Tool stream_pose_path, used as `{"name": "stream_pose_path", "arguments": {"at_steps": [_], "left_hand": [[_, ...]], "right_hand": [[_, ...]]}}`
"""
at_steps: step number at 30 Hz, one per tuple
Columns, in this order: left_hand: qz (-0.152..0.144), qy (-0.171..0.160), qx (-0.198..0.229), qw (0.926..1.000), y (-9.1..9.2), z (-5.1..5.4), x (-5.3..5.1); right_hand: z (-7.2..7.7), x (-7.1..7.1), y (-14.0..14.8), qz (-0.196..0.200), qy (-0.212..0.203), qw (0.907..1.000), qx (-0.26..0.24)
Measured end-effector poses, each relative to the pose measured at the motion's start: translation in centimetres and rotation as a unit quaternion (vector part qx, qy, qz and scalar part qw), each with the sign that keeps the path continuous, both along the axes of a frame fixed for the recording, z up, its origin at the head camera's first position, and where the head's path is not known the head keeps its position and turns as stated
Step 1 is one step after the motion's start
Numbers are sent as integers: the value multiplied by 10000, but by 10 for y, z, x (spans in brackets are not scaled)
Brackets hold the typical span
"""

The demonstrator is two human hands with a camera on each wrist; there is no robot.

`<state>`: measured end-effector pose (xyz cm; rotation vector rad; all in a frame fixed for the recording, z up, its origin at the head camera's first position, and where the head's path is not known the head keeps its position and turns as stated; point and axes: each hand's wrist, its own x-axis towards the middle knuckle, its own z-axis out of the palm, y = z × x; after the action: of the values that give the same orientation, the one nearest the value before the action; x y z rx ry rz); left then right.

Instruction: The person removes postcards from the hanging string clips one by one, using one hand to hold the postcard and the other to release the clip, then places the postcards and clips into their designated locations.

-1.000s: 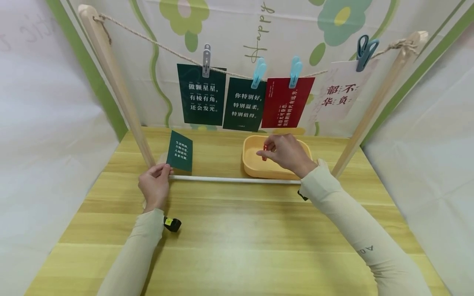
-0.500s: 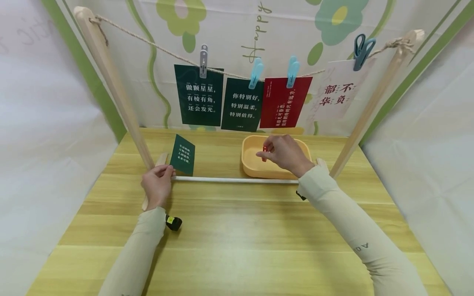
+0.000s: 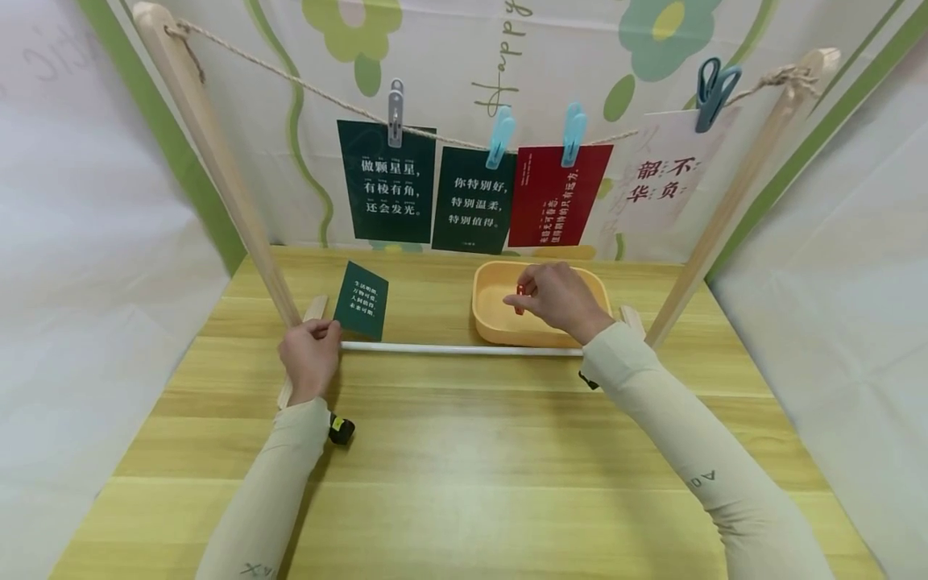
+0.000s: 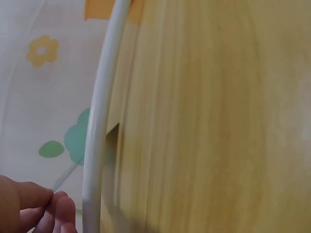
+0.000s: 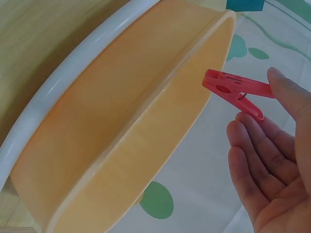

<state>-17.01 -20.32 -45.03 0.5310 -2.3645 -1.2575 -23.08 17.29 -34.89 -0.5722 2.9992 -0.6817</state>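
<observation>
Red plastic makes up the small peg (image 5: 238, 92) that we see in the right hand (image 3: 564, 300), above the yellow tub (image 3: 507, 332). The thumb bears on one handle and the fingertips on the other, fingers partly curled; the handles stand apart and the peg's mouth looks closed. The left hand (image 3: 310, 354) pinches a loose green card (image 3: 362, 302) by its lower left corner, near the foot of the left post (image 3: 213, 153); the card leans, its print towards us.

We judge the step in hand to be readying peg and card together. To do it well, we would set thumb and fingertips squarely opposite at the handle ends, so a squeeze opens the mouth without twisting the peg loose. We would pinch the card lightly and leave its top edge clear, since thin stock may crease. The rope (image 3: 286, 76) is bare beside the left post, and a tug there could sway the hung cards (image 3: 387, 225).

Below, we have a bench (image 3: 464, 467) of wood-grain boards with a soft sheen; a white rod (image 3: 464, 350) runs low in front of the tub. Behind hangs a pale flowered backdrop (image 3: 428, 56), with white sheets (image 3: 72, 242) at either side.
</observation>
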Motion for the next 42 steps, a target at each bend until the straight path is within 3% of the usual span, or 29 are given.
{"name": "stream_pose_path", "arguments": {"at_steps": [4, 9, 19, 31, 35, 42], "left_hand": [[-129, 90, -537, 9984, 1, -2, -2], [-318, -104, -851, 9958, 1, -2, -3], [-392, -808, -1252, 9881, -1, 2, -3], [-364, -1009, -1386, 9845, -1, 4, -4], [-423, -915, -1346, 9858, 0, 4, -4], [-628, -438, -1249, 9892, 4, 8, 0]], "right_hand": [[-2, -1, 0, -36, -2, 10000, 26], [-8, -3, 1, -2, 12, 10000, 32], [-18, -8, -1, 191, 237, 9994, 162], [-21, -11, -1, 205, 398, 9988, 174], [-20, -11, 0, 179, 353, 9991, 153], [-14, -7, -1, 102, 78, 9999, 107]]}}
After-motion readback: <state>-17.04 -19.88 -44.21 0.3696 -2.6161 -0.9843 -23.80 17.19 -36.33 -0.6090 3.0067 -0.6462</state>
